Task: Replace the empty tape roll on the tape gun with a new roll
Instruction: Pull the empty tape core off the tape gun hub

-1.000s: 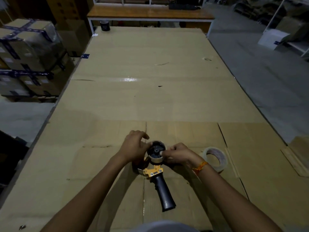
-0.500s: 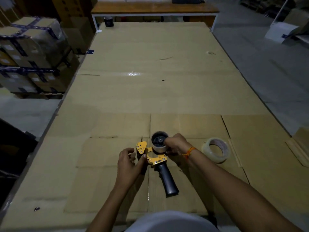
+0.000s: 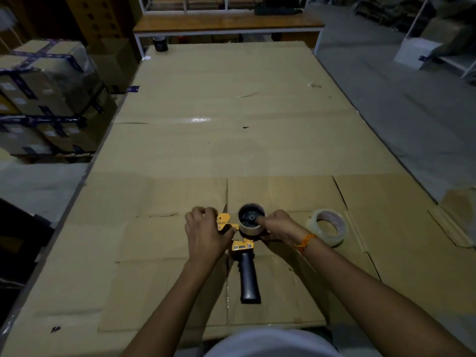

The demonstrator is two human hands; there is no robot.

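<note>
A tape gun [image 3: 246, 269] with a yellow metal frame and a black handle lies flat on the cardboard-covered table [image 3: 231, 140], handle pointing toward me. A thin, nearly bare roll core [image 3: 251, 219] sits on the gun's black hub. My right hand [image 3: 279, 225] grips that core from its right side. My left hand [image 3: 206, 234] pinches the yellow front plate of the gun. A new roll of clear tape [image 3: 327, 226] lies flat on the table just right of my right wrist.
Stacked taped cartons [image 3: 43, 99] stand off the table's left edge. A dark tape roll [image 3: 160, 43] sits at the far left corner, with a wooden bench [image 3: 226, 24] behind it. Grey floor lies to the right.
My left hand left the hub and took hold of the yellow front plate. My right hand stayed on the core. The camera view tilted slightly.
</note>
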